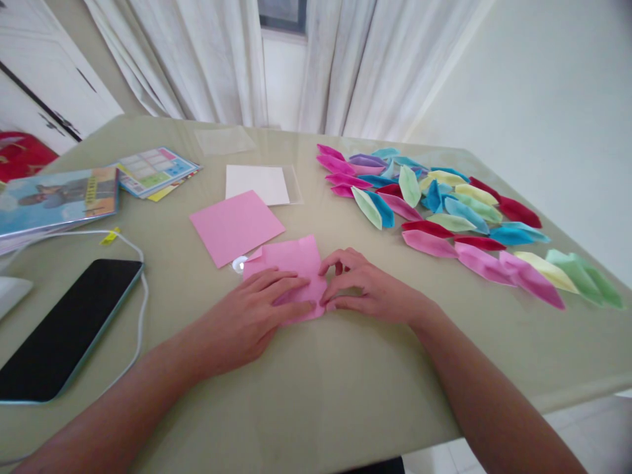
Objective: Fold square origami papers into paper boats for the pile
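Note:
A pink sheet of origami paper (296,255) lies in front of me, with a fold at its upper left corner. Flat across its lower left part rests my left hand (259,313), fingers stretched out. My right hand (368,286) pinches the paper's right edge between thumb and fingers; the fingertips partly cover that edge. Just beyond it lies a flat pink square of paper (237,224). A small round white object (239,264) shows between the two pink papers. Farther back is a white paper square (255,184) on a clear sleeve.
Many folded paper pieces (432,222) in several colours spread over the table's right side. At left lie a black-screened phone (69,329), a white cable (144,309), a picture-covered book (59,201) and printed cards (155,170). The table edge (434,447) is near me.

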A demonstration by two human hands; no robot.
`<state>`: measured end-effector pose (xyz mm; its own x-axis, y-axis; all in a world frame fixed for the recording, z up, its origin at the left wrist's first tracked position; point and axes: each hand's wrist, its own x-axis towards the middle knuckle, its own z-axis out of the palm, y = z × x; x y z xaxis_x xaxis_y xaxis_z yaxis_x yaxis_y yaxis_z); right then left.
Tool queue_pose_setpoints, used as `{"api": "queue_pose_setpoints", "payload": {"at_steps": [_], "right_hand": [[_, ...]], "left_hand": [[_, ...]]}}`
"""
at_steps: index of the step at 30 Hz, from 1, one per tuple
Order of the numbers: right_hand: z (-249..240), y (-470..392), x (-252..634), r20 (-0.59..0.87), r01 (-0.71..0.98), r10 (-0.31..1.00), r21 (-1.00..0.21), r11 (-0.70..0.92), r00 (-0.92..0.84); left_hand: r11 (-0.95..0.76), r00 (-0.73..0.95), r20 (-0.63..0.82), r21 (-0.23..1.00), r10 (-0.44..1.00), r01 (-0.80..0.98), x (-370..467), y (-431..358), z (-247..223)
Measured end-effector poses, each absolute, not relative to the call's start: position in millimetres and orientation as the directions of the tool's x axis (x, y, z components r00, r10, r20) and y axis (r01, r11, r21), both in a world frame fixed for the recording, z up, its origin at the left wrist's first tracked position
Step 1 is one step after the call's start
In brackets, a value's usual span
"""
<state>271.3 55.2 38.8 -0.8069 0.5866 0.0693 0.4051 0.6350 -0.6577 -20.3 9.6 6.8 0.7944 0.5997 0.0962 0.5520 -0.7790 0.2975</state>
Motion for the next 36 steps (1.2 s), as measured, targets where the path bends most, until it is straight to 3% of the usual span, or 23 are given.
{"api": "queue_pose_setpoints", "payload": {"at_steps": [8, 23, 36], "right_hand": [[29, 57, 266, 0.046, 0.439, 0.634, -0.683, 0.584, -0.772], [21, 48, 250, 0.103, 0.476, 0.664, -0.616, 0.627, -0.741], [22, 48, 253, 0.106, 0.472, 0.67, -0.629, 0.617, -0.734]], "left_hand": [[-0.802, 0.822, 0.103, 0.315, 0.56, 0.507, -23, 11, 1], [-0.818, 0.825, 0.204, 0.384, 0.528, 0.429, -18, 12, 9], [-0.831, 0.829, 0.204, 0.343, 0.521, 0.438, -17, 11, 10]]}}
